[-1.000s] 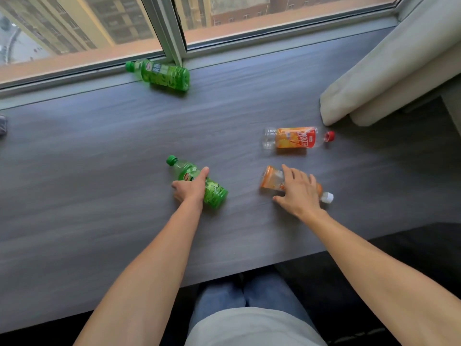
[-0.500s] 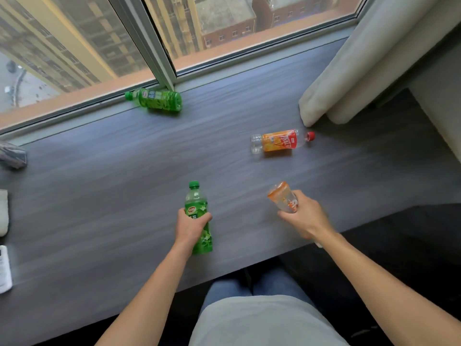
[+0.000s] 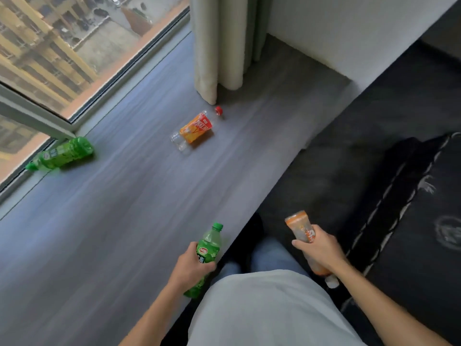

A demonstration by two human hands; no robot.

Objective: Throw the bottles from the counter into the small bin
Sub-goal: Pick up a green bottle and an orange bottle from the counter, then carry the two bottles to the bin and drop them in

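Note:
My left hand (image 3: 190,268) grips a green bottle (image 3: 209,245) upright, cap up, over the front edge of the grey counter (image 3: 112,233). My right hand (image 3: 318,250) holds an orange-labelled clear bottle (image 3: 300,227) off the counter, base up and white cap pointing down. On the counter lie a second green bottle (image 3: 62,153) by the window and an orange-labelled bottle with a red cap (image 3: 195,128) near the curtain. No bin is in view.
A beige curtain (image 3: 217,46) hangs at the counter's far end beside a white wall (image 3: 349,28). The window frame (image 3: 37,118) runs along the left. A dark patterned surface (image 3: 411,196) lies to the right, below the counter.
Both hands have pulled back toward my body with their bottles, the orange one now clear of the counter. The view has swung to the right.

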